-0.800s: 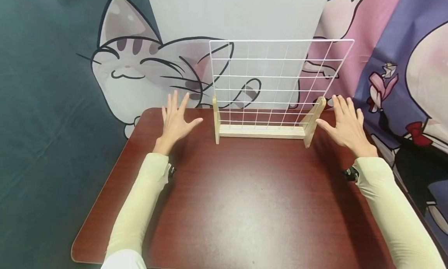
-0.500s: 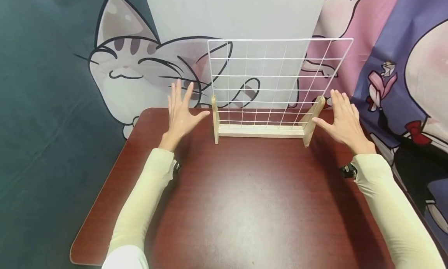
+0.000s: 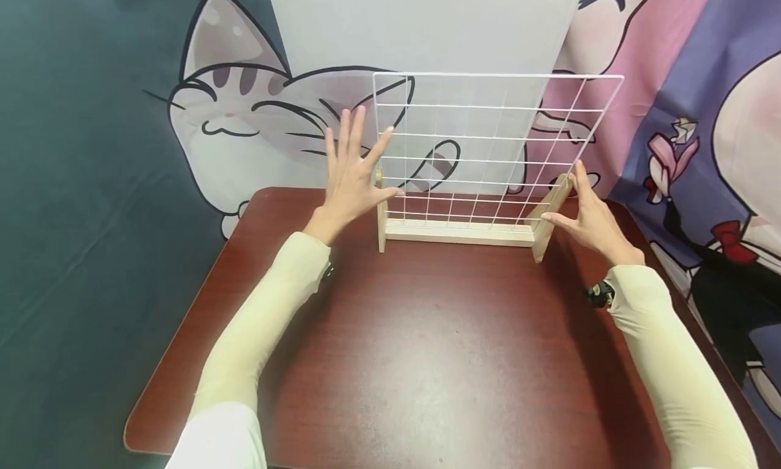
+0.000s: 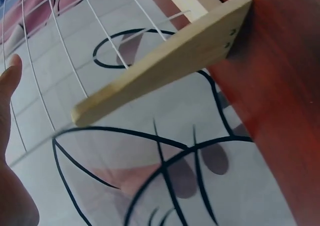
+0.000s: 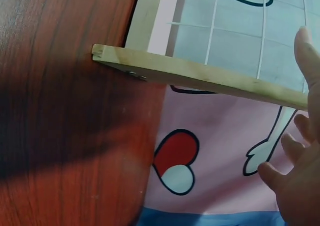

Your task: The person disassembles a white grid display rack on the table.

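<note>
A white wire grid panel (image 3: 488,137) stands at the back of the table, held upright in a pale wooden stand (image 3: 460,235). My left hand (image 3: 350,184) is raised with fingers spread, overlapping the panel's left edge in the head view. The stand's left side piece (image 4: 165,60) shows below it in the left wrist view, apart from the thumb at the frame's edge. On the other side, my right hand (image 3: 594,226) is at the right side piece (image 5: 200,75). Its thumb is in front of the wood and its fingers are on the outer side, loosely bent.
The reddish-brown table (image 3: 421,347) has a rounded left corner. Behind it hangs a cloth printed with a cartoon cat (image 3: 226,130), and a purple and pink printed cloth (image 3: 671,83) hangs at the right. Each wrist wears a small dark camera (image 3: 601,294).
My left hand has moved right and upward, from beside the stand to over the panel's left edge. My right hand has come slightly left toward the right side piece.
</note>
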`<act>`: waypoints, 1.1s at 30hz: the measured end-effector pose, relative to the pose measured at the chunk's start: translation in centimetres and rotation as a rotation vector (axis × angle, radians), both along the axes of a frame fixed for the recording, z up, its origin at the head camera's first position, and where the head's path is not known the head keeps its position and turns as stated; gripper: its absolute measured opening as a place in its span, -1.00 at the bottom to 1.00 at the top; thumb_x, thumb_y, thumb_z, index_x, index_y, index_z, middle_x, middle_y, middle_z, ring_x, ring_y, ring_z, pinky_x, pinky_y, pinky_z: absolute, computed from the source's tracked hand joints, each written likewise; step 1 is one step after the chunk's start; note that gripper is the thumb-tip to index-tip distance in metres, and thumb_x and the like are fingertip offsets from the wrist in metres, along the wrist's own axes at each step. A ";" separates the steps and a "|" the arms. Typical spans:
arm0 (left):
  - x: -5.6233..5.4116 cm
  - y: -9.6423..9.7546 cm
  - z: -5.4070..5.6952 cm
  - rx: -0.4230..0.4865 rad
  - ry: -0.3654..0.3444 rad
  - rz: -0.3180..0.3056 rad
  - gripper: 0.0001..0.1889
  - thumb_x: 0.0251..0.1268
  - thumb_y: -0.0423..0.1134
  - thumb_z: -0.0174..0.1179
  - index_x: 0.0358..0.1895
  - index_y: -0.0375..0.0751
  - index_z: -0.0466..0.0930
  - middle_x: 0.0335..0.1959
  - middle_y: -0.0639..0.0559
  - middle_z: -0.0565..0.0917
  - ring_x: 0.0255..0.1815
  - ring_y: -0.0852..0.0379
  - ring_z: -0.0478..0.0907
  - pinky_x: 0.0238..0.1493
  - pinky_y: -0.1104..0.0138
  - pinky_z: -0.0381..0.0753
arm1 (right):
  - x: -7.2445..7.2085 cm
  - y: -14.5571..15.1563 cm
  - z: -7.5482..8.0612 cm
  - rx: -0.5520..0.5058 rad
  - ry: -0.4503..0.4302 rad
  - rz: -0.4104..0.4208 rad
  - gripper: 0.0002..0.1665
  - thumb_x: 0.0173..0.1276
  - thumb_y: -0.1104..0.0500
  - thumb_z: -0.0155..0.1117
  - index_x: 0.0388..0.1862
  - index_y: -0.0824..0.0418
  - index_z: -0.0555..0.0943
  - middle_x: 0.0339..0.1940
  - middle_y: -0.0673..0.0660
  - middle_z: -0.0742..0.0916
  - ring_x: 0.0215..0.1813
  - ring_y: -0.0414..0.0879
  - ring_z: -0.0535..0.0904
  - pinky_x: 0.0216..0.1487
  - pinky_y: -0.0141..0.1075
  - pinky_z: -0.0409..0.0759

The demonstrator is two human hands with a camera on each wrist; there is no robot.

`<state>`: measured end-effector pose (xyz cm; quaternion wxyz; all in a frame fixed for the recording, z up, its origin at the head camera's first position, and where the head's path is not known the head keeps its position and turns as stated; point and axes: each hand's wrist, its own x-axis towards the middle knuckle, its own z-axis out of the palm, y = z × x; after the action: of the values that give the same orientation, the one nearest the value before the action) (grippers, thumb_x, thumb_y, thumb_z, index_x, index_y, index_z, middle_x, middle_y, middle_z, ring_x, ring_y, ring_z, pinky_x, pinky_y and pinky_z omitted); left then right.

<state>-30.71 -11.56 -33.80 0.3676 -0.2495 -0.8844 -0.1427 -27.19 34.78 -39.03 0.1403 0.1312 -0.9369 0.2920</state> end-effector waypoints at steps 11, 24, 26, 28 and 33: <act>-0.9 3.1 2.0 -0.140 0.019 -0.010 0.11 -0.17 0.49 0.37 0.55 0.30 0.12 0.66 -0.18 -0.13 0.68 -0.19 -0.34 0.57 -0.09 -0.60 | -0.8 0.4 -1.3 -0.066 -0.004 0.015 0.33 0.25 0.17 0.48 0.66 -0.15 -0.29 0.40 0.55 0.41 0.38 0.51 0.36 0.27 0.38 0.27; -1.6 5.9 2.6 -0.267 0.054 0.015 0.06 -0.05 0.49 0.30 0.57 0.31 0.08 0.66 -0.18 -0.10 0.68 -0.19 -0.26 0.59 -0.12 -0.51 | -1.5 0.5 -2.7 -0.170 0.007 0.019 0.08 0.38 0.26 0.30 0.66 -0.07 -0.14 0.41 0.47 0.45 0.32 0.50 0.41 0.30 0.36 0.29; -1.7 6.4 2.7 -0.272 0.066 0.012 0.04 -0.03 0.48 0.29 0.57 0.30 0.09 0.66 -0.19 -0.08 0.68 -0.20 -0.25 0.59 -0.13 -0.52 | -1.6 0.5 -2.8 -0.180 0.004 0.022 0.03 0.41 0.25 0.26 0.65 -0.08 -0.10 0.40 0.44 0.47 0.31 0.47 0.42 0.30 0.33 0.31; -1.9 6.9 2.8 -0.270 0.071 0.004 0.03 -0.02 0.46 0.30 0.57 0.30 0.10 0.66 -0.18 -0.08 0.68 -0.20 -0.24 0.58 -0.11 -0.56 | -1.8 0.5 -2.8 -0.183 -0.004 0.020 -0.01 0.44 0.24 0.24 0.64 -0.15 -0.08 0.40 0.42 0.49 0.34 0.44 0.42 0.31 0.31 0.31; -2.3 7.9 2.9 -0.249 0.084 0.000 0.03 -0.03 0.41 0.35 0.56 0.30 0.12 0.66 -0.15 -0.06 0.68 -0.18 -0.25 0.57 -0.13 -0.59 | -2.1 0.5 -2.6 -0.175 -0.014 0.017 -0.06 0.47 0.22 0.20 0.63 -0.22 -0.04 0.42 0.43 0.47 0.38 0.38 0.39 0.34 0.29 0.29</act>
<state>-33.04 -3.71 -30.89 0.3704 -0.2989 -0.8792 -0.0213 -29.26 35.27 -41.63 0.1421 0.1244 -0.9077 0.3747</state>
